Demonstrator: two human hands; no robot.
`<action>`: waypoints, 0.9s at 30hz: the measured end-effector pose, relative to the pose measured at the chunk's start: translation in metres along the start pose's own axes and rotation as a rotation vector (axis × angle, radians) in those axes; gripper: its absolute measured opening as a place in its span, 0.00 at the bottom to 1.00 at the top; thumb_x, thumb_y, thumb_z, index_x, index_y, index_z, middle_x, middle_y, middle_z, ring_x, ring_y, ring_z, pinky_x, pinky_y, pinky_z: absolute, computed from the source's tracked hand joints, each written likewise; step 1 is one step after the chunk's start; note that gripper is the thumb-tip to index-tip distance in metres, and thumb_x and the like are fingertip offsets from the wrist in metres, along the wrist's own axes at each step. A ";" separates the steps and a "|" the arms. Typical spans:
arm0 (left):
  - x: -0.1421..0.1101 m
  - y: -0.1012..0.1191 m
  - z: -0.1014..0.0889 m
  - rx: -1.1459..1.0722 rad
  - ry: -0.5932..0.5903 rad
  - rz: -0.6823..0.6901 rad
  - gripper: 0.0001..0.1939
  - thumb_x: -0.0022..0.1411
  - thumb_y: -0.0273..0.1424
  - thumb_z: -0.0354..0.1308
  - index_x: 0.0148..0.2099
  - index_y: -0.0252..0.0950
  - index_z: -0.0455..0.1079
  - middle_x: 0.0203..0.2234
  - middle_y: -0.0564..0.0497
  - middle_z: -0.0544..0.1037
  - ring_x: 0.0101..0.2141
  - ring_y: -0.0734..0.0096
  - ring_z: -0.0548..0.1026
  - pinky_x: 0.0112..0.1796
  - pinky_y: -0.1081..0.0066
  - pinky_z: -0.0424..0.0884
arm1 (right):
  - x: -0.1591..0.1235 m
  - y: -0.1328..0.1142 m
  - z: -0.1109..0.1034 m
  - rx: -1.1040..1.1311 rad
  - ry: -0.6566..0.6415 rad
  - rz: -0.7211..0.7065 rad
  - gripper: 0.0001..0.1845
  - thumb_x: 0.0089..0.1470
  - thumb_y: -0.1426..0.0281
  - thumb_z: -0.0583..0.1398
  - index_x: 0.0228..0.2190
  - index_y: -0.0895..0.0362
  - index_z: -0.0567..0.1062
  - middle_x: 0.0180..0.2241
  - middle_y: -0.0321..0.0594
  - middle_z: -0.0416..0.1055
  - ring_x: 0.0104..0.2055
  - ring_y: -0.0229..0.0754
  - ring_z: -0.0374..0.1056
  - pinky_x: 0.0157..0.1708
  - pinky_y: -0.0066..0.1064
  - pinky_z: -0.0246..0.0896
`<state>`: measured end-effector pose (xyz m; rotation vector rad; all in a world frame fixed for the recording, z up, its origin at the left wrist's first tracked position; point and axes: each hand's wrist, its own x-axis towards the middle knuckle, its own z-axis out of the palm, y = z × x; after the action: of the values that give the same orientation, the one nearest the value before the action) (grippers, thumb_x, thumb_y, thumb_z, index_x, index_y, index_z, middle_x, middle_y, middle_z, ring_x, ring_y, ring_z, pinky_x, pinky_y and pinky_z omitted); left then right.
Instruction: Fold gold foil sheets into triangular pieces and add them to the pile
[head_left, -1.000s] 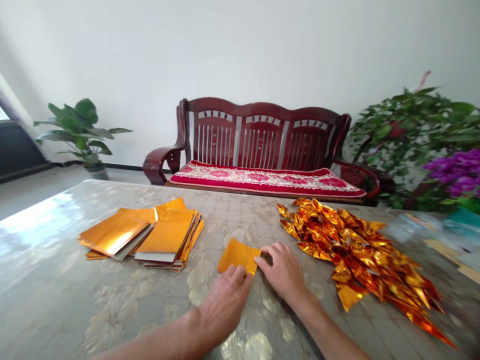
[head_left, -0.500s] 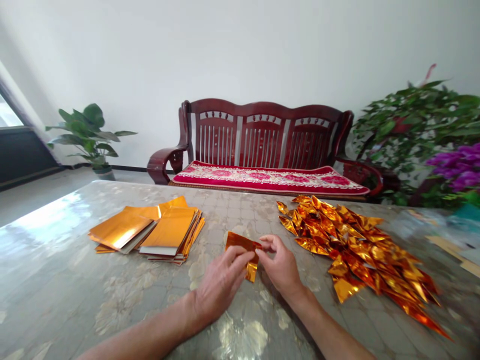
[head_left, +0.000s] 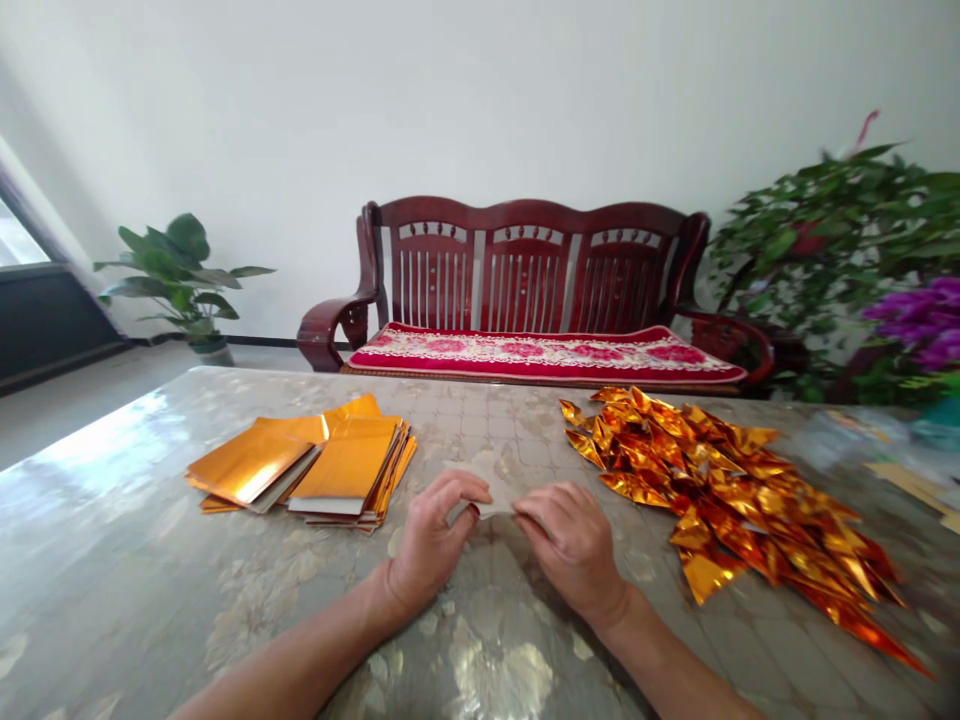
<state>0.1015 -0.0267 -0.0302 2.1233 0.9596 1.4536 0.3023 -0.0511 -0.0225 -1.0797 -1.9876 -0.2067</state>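
Note:
Between my two hands is a sheet of gold foil paper point(head_left: 495, 508), its pale back side showing and much of it covered by fingers. My left hand point(head_left: 439, 530) pinches its left end between thumb and fingers. On the other side, my right hand point(head_left: 571, 540) is closed on the right end. Left of my hands lie stacks of flat gold foil paper point(head_left: 345, 460), some with grey-white undersides showing. To the right spreads a heap of folded gold foil pieces point(head_left: 720, 490), pointed and shiny.
The table point(head_left: 135, 580) has a glossy floral cover. Clear plastic wrapping point(head_left: 847, 437) and tan strips point(head_left: 911, 487) lie at its right end. Beyond stands a dark red wooden bench point(head_left: 525, 270) with a red patterned cushion point(head_left: 540, 355). Potted plants point(head_left: 176, 265) flank it.
The foil paper has turned so its pale back shows instead of the gold face. My left hand has shifted slightly left and rolled; my right hand has moved a little right and lower.

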 end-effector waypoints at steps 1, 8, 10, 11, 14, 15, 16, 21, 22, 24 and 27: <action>0.000 -0.005 0.000 -0.017 -0.001 -0.019 0.11 0.59 0.18 0.51 0.37 0.37 0.71 0.36 0.51 0.77 0.40 0.72 0.75 0.44 0.72 0.71 | 0.000 0.003 -0.001 -0.028 -0.014 -0.006 0.06 0.61 0.71 0.58 0.34 0.53 0.76 0.32 0.39 0.76 0.38 0.42 0.68 0.40 0.34 0.58; -0.001 -0.017 -0.007 0.408 -0.244 -0.012 0.12 0.59 0.25 0.60 0.45 0.42 0.74 0.46 0.50 0.74 0.46 0.65 0.71 0.47 0.66 0.68 | -0.002 0.013 0.005 -0.282 -0.246 -0.070 0.11 0.62 0.71 0.57 0.29 0.54 0.76 0.28 0.38 0.72 0.36 0.43 0.63 0.38 0.35 0.51; -0.001 -0.015 -0.007 0.505 -0.330 0.050 0.10 0.62 0.28 0.58 0.46 0.43 0.74 0.45 0.50 0.74 0.44 0.65 0.70 0.46 0.66 0.67 | -0.003 0.014 0.008 -0.319 -0.282 -0.084 0.11 0.63 0.71 0.57 0.28 0.54 0.75 0.28 0.39 0.70 0.36 0.43 0.62 0.38 0.36 0.50; -0.001 -0.014 -0.007 0.539 -0.373 0.067 0.10 0.64 0.28 0.57 0.46 0.43 0.74 0.43 0.50 0.75 0.43 0.65 0.70 0.45 0.66 0.67 | -0.003 0.014 0.009 -0.325 -0.294 -0.089 0.12 0.63 0.70 0.56 0.28 0.54 0.75 0.28 0.39 0.70 0.36 0.44 0.61 0.38 0.36 0.50; 0.000 -0.014 -0.002 0.613 -0.455 0.062 0.09 0.66 0.29 0.55 0.45 0.42 0.75 0.39 0.50 0.76 0.40 0.66 0.70 0.42 0.68 0.67 | -0.004 0.014 0.011 -0.293 -0.323 -0.099 0.12 0.64 0.70 0.55 0.29 0.54 0.76 0.28 0.39 0.70 0.37 0.44 0.61 0.38 0.36 0.50; 0.000 -0.015 -0.001 0.629 -0.467 0.052 0.09 0.67 0.30 0.54 0.44 0.42 0.76 0.38 0.50 0.76 0.40 0.66 0.70 0.41 0.68 0.67 | -0.004 0.013 0.012 -0.273 -0.332 -0.097 0.12 0.64 0.70 0.55 0.31 0.54 0.77 0.29 0.39 0.70 0.37 0.44 0.61 0.39 0.36 0.50; 0.001 -0.016 0.000 0.641 -0.476 0.042 0.09 0.67 0.30 0.53 0.43 0.42 0.76 0.37 0.50 0.76 0.39 0.66 0.70 0.41 0.69 0.67 | -0.005 0.013 0.012 -0.251 -0.343 -0.091 0.11 0.64 0.70 0.55 0.33 0.53 0.77 0.30 0.39 0.70 0.38 0.44 0.61 0.39 0.36 0.51; 0.002 -0.018 -0.002 0.627 -0.511 -0.031 0.12 0.69 0.32 0.52 0.40 0.41 0.77 0.33 0.50 0.77 0.38 0.67 0.71 0.38 0.70 0.66 | -0.007 0.014 0.014 -0.150 -0.408 0.014 0.08 0.63 0.70 0.57 0.36 0.52 0.78 0.33 0.38 0.72 0.40 0.44 0.63 0.40 0.34 0.54; 0.002 -0.018 -0.002 0.605 -0.507 -0.051 0.12 0.69 0.33 0.52 0.40 0.41 0.77 0.34 0.50 0.77 0.38 0.67 0.72 0.38 0.71 0.66 | -0.008 0.015 0.014 -0.129 -0.410 0.045 0.07 0.62 0.70 0.58 0.36 0.52 0.78 0.33 0.38 0.72 0.40 0.43 0.63 0.40 0.34 0.54; 0.003 -0.019 -0.003 0.557 -0.488 -0.098 0.12 0.69 0.34 0.52 0.40 0.42 0.78 0.34 0.51 0.77 0.38 0.67 0.72 0.39 0.71 0.65 | -0.008 0.018 0.016 -0.099 -0.408 0.103 0.07 0.62 0.70 0.59 0.36 0.52 0.78 0.33 0.37 0.73 0.39 0.43 0.64 0.40 0.33 0.56; 0.005 -0.021 -0.003 0.493 -0.469 -0.172 0.12 0.68 0.34 0.53 0.38 0.41 0.78 0.33 0.51 0.77 0.38 0.68 0.73 0.39 0.72 0.64 | -0.008 0.023 0.018 -0.082 -0.407 0.165 0.09 0.63 0.69 0.57 0.33 0.52 0.78 0.32 0.37 0.73 0.38 0.42 0.65 0.38 0.32 0.57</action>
<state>0.0933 -0.0087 -0.0393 2.4778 1.3580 0.6239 0.3108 -0.0332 -0.0448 -1.4201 -2.2449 0.0234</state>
